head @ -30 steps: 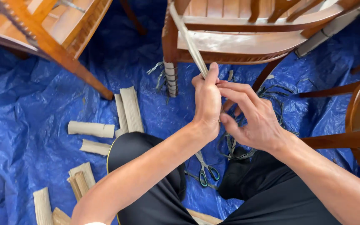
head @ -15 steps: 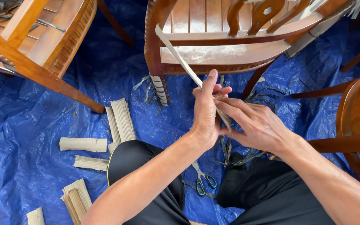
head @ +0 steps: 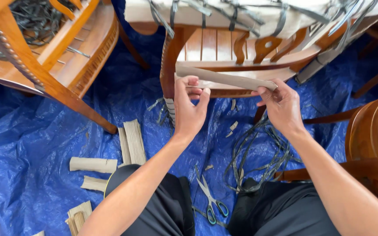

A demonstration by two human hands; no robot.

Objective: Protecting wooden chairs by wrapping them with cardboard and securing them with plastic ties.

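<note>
Left hand point(head: 189, 109) pinching left end of cardboard strip point(head: 224, 78); right hand point(head: 283, 105) gripping right end, hands apart, strip stretching level between them, just before wooden chair point(head: 241, 52) rail. Judging: keeping strip taut, flat against rail. Scissors point(head: 211, 199) lying below hands on blue tarp point(head: 36, 140); loose straps point(head: 259, 157) under right wrist.

Both forearms stretched forward and up, wrists raised; left hand point(head: 189, 109) pinching with thumb and curled fingers, right hand point(head: 281, 105) gripping, knuckles up.
</note>
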